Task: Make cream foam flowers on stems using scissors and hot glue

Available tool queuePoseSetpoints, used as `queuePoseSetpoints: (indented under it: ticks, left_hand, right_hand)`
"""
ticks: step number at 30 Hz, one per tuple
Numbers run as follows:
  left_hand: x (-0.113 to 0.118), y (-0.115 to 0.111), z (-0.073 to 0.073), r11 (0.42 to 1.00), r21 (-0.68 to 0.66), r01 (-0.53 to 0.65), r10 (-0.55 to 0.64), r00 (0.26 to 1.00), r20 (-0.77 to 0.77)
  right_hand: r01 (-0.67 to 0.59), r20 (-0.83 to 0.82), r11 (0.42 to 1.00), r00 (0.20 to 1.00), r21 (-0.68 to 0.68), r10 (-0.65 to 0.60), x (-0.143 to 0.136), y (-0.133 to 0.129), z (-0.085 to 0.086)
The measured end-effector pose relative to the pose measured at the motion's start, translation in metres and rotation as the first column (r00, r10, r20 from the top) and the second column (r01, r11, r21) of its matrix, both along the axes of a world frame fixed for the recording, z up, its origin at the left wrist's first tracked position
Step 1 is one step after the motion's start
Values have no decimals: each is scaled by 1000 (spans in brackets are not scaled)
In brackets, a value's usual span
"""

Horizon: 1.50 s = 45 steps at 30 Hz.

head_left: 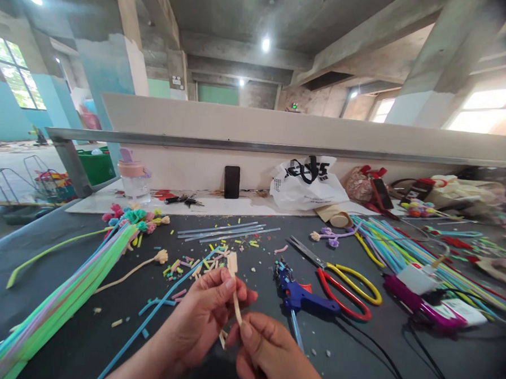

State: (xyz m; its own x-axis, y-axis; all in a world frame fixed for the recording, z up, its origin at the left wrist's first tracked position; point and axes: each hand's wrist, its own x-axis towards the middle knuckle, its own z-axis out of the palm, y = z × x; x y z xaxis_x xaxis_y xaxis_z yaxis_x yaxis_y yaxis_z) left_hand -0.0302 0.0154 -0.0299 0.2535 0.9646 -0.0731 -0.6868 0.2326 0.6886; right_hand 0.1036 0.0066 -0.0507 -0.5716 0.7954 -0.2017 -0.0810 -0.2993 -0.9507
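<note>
A cream chenille stem, its upper end looking wider and folded, stands upright between my hands. My left hand pinches it near the top between thumb and fingers. Lower down, my right hand has its thumb and fingers closed on the same stem. Small cut chenille pieces in yellow, pink and cream lie scattered behind my left hand. A long blue chenille stem runs beneath my left forearm. Right of my hands lies a blue hot glue gun, beside scissors with red and yellow handles.
Bundled chenille stems with fuzzy flower ends lie left; more stems lie right. Clear glue sticks rest mid-table. Behind stand a bottle, a phone and a white bag. A black cable crosses the front right.
</note>
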Motion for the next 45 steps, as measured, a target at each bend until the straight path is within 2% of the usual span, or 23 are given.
queuePoseSetpoints:
  ticks: [5,8,10,11,12,13,14,15,17,19,22,24,27,30,34,37,39,41,45]
  left_hand:
    - [-11,2,11,993,86,-84,85,996,-5]
    - [-25,7,23,976,80,-203,205,978,-27]
    - [-36,10,29,971,74,-225,228,973,-27]
    - [-40,11,31,976,63,-206,209,977,-42]
    - [-42,11,32,984,46,-171,174,983,-62]
    - [-42,11,32,992,27,-124,126,988,-93]
    - [-41,11,31,998,8,-66,66,989,-133]
    - [-37,10,28,1000,-8,-4,2,985,-174]
    - [-28,7,20,993,-34,113,-118,960,-254]
    - [-18,6,11,981,-65,185,-196,930,-312]
    - [-8,5,-2,975,-95,201,-221,917,-332]
    - [-5,6,-7,975,-93,200,-219,924,-312]
    - [-4,5,-8,976,-79,204,-218,932,-289]
    - [-2,4,-7,976,-68,207,-218,937,-273]
    - [1,3,-10,981,-50,190,-196,948,-252]
    - [2,3,-12,984,-46,174,-180,954,-238]
    - [1,3,-11,990,-45,137,-144,962,-233]
    - [-1,4,-8,995,-46,88,-96,967,-234]
    - [-6,5,-2,998,-54,15,-28,968,-249]
  right_hand:
    - [-137,237,990,961,-28,140,-2,-3,0]
    - [-259,510,964,839,66,191,18,3,10]
    - [-360,700,906,706,223,108,42,14,24]
    - [-383,752,865,659,324,9,55,21,33]
    - [-360,779,832,613,422,-130,68,30,40]
    - [-331,777,775,552,538,-303,80,38,47]
    - [-328,781,742,474,585,-407,90,46,50]
    - [-337,798,736,394,587,-456,99,54,51]
    - [-400,845,744,250,535,-473,109,64,46]
    - [-431,869,756,192,493,-457,113,69,34]
    - [-442,869,749,201,493,-453,111,69,19]
    - [-433,858,742,210,512,-469,108,69,15]
    - [-384,827,733,229,561,-514,105,72,16]
    - [-307,760,695,285,650,-585,106,76,25]
    - [-137,646,655,403,743,-649,108,73,41]
    - [69,547,692,558,719,-624,102,61,45]
    - [201,464,710,633,675,-620,94,52,43]
    - [263,417,701,648,663,-637,88,45,38]
    - [234,401,635,605,736,-688,81,36,28]
